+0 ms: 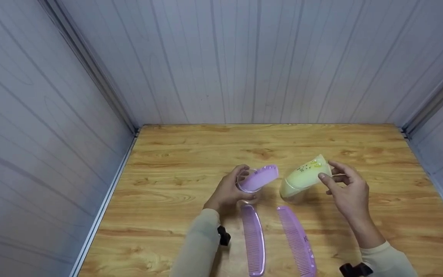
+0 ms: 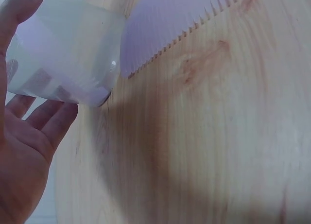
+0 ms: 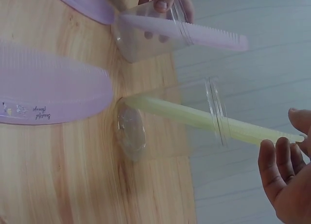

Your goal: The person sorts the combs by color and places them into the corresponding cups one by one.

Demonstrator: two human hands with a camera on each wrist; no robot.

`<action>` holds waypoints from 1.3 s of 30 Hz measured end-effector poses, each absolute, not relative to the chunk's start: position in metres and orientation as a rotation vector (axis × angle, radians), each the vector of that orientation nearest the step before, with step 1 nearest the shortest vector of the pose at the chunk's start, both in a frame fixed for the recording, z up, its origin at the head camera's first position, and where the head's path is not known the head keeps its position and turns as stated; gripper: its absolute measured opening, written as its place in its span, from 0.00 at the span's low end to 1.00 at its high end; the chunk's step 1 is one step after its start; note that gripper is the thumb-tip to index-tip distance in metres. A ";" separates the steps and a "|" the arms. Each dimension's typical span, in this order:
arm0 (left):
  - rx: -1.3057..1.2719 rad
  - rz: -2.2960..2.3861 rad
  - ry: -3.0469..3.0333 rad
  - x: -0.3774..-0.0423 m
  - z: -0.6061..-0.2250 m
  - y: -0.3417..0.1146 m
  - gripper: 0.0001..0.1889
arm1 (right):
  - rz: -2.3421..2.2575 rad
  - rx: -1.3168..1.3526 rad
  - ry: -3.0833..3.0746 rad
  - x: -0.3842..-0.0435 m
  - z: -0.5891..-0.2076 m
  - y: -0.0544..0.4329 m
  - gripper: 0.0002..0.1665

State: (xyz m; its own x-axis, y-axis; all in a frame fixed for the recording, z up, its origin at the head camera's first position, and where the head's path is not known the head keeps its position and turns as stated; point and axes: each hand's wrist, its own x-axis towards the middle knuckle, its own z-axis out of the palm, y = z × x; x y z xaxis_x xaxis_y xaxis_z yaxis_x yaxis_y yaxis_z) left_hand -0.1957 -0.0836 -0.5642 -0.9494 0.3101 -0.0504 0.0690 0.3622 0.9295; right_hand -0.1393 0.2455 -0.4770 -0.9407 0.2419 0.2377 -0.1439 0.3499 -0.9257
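My left hand (image 1: 229,187) grips a clear plastic cup (image 2: 97,44), fingers and thumb curled around its side. A purple comb (image 1: 262,178) leans inside that cup, its upper end sticking out past the rim to the right. To the right, a second clear cup (image 3: 132,139) stands on the table with a pale yellow comb (image 1: 308,175) tilted in it. My right hand (image 1: 350,190) pinches the upper end of the yellow comb between thumb and fingers. Printed marks show on the yellow comb's face in the head view.
Two more purple combs lie on the wood-grain table (image 1: 175,161) nearer me: one (image 1: 255,242) below the left cup, another (image 1: 298,242) right of it. Pale panelled walls (image 1: 237,65) close off the back and both sides.
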 end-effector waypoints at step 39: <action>0.357 1.559 2.448 -0.198 -0.564 -0.086 0.50 | 1.433 -0.139 -2.730 -0.060 -0.552 0.259 0.30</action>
